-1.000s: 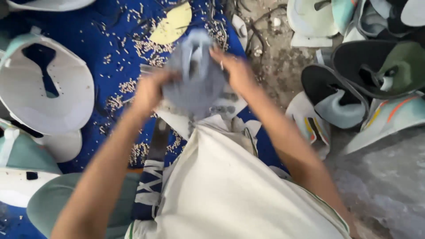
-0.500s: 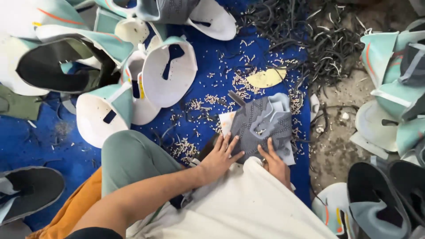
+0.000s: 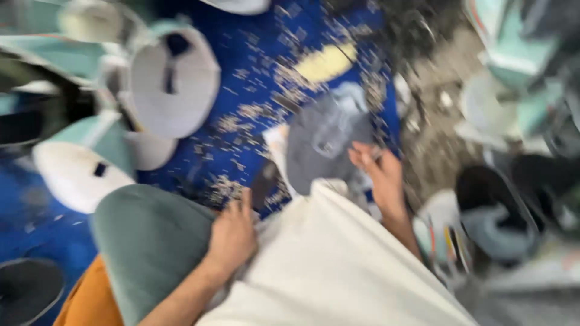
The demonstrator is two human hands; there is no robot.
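My right hand (image 3: 380, 175): it is resting at the 3 o'clock edge of the grey cap piece (image 3: 326, 142), fingers loosely curled against the fabric; the blur is keeping me from telling whether I am pinching it or only touching it.
My left hand (image 3: 232, 232): it is lying flat and released near my knee, at about 8 o'clock from the grey piece, fingers pointing up toward 12 – holding nothing that I can make out.
Grey cap piece: it is lying on the blue mat (image 3: 254, 72) just past the edge of my lap, near the middle of the view, with a pale sheet (image 3: 277, 145) peeking out at its 9 o'clock side.
My lap: a cream cloth (image 3: 326, 265) is covering it at 6 o'clock, and my green trouser leg (image 3: 151, 241) is showing at 8 o'clock.
Blue mat: it is carrying scattered pale trimmings (image 3: 241, 111) all around the grey piece, plus a yellow scrap (image 3: 326, 60) at 12 o'clock from it.
White cap pieces (image 3: 175, 78): they are piling up at 10 o'clock, well apart from my hands, some with mint-green panels.
Dark caps (image 3: 495, 211): they are sitting at 4 o'clock, beyond my right wrist, on the bare dusty floor (image 3: 435, 139).
Sharpness: the whole view is smearing – fine detail is lost.
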